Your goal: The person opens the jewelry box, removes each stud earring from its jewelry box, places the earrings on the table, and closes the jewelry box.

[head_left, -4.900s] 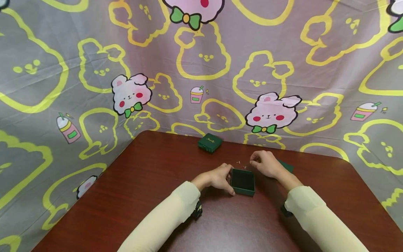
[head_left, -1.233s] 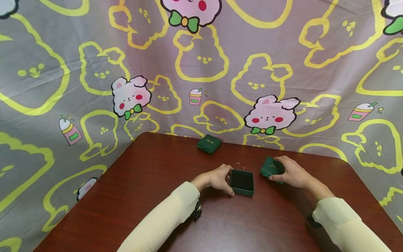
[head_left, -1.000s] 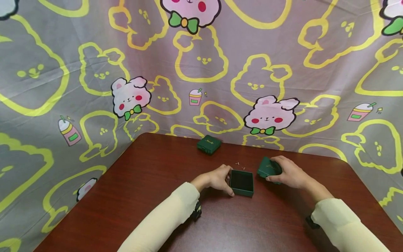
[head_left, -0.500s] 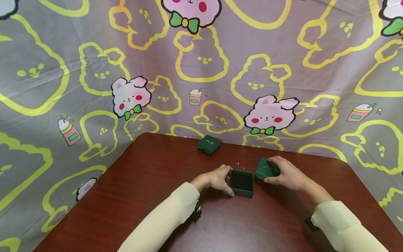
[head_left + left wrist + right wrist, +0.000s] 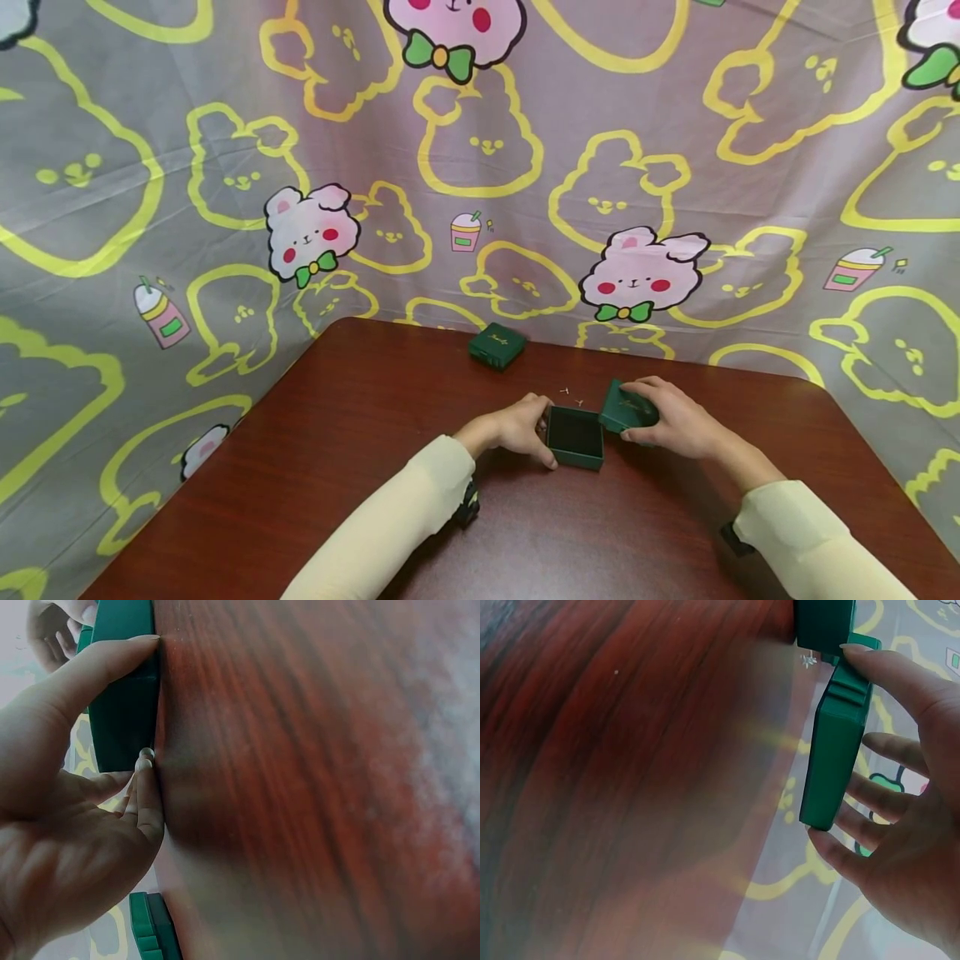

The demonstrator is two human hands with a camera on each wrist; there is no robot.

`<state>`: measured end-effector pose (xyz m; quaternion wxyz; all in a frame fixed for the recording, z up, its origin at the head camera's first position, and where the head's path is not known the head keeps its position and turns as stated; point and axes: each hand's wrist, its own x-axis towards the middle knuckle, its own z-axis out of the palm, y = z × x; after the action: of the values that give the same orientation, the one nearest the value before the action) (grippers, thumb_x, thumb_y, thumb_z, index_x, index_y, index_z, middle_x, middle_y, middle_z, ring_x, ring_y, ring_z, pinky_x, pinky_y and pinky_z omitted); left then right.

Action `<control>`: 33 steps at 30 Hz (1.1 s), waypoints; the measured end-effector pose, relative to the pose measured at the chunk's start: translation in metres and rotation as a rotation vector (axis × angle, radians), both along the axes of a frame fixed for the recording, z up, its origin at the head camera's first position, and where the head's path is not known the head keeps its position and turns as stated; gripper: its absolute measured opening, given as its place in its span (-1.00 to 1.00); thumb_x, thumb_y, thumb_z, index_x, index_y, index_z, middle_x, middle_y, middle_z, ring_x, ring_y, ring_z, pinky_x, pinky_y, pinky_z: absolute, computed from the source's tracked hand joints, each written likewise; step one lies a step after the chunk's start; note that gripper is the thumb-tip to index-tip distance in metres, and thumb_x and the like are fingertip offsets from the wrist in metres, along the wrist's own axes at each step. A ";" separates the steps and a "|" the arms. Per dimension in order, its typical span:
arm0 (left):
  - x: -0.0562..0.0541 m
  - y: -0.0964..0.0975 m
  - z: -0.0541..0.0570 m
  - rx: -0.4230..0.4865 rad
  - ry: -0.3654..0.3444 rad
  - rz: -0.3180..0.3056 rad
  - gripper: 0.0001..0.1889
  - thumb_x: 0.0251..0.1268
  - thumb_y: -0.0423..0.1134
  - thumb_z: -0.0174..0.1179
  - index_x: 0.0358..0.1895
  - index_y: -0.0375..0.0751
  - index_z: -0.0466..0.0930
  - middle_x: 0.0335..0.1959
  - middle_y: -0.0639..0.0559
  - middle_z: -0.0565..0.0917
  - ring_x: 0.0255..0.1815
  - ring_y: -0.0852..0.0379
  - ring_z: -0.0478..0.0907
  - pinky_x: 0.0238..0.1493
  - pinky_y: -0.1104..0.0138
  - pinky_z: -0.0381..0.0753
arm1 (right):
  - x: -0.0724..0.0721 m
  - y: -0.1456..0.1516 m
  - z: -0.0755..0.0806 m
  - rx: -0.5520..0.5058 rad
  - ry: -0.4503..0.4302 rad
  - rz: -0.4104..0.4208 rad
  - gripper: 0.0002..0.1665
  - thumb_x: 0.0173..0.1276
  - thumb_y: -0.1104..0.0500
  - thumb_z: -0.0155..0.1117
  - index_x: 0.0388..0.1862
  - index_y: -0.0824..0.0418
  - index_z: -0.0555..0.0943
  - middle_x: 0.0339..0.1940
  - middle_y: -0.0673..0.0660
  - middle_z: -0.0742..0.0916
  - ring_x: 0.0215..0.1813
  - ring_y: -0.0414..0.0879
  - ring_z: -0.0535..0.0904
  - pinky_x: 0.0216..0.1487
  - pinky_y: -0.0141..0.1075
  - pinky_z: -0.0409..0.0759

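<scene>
The fingers of the right hand [image 5: 675,421] are spread around the lid [image 5: 626,408], holding it by its edges, thumb on the near side and the other fingertips on the far side. The lid is green with gold lettering, tilted, and raised off the tabletop [image 5: 375,400]. The left hand [image 5: 517,427] holds the box [image 5: 576,460], its thumb along the near wall and its other fingers against the wall on that hand's side. The box stands open between the two hands, dark inside, just beside the lid; whether they touch I cannot tell. Beyond both sets of fingers, behind the box, lie two small pale pieces [image 5: 566,391], near each other. Farther out, ahead of the left fingers, sits a green case [image 5: 497,347], also gold-lettered. Behind everything hangs a grey cloth [image 5: 487,171] with yellow-outlined cartoon animals. Back from the fingers, both arms wear cream sleeves [image 5: 378,525].
</scene>
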<state>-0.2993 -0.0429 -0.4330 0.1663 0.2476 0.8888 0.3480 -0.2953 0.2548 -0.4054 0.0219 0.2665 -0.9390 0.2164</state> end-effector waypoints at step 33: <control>0.001 0.001 0.002 0.003 0.003 0.005 -0.23 -0.14 -0.25 0.67 0.18 -0.25 0.41 0.04 -0.05 0.39 -0.06 0.21 0.42 0.00 0.42 0.45 | 0.005 -0.015 -0.002 -0.040 -0.096 0.070 -0.06 0.18 -0.17 0.56 0.42 0.25 0.48 0.32 0.30 0.52 0.16 0.14 0.51 -0.03 -0.11 0.57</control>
<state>-0.2980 -0.0418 -0.4307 0.1636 0.2464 0.8890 0.3495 -0.2899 0.2399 -0.4071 -0.0253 0.2880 -0.9245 0.2483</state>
